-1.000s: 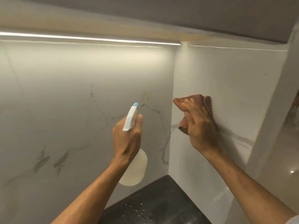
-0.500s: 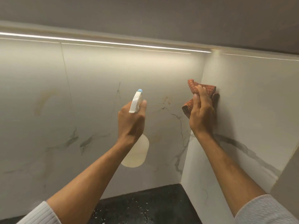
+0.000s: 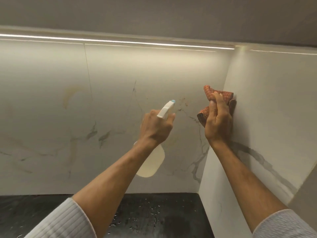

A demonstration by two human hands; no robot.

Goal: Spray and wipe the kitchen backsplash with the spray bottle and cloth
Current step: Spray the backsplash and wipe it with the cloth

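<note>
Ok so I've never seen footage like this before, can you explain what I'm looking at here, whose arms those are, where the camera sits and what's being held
There is no machine here. The two arms belong to a person, and the camera is worn on that person's head, looking forward and down, so you see the scene much as they do. It is a single wide-angle view, which is why straight edges bend.

The left hand grips a white spray bottle with a blue-tipped nozzle aimed at the pale, marble-look backsplash. Small brownish specks show on the wall just ahead of the nozzle.

The right hand presses a bunched orange cloth against the side wall, right by the corner.

A light strip runs along the top under a cabinet. Below is a dark countertop with scattered droplets on it.
</note>
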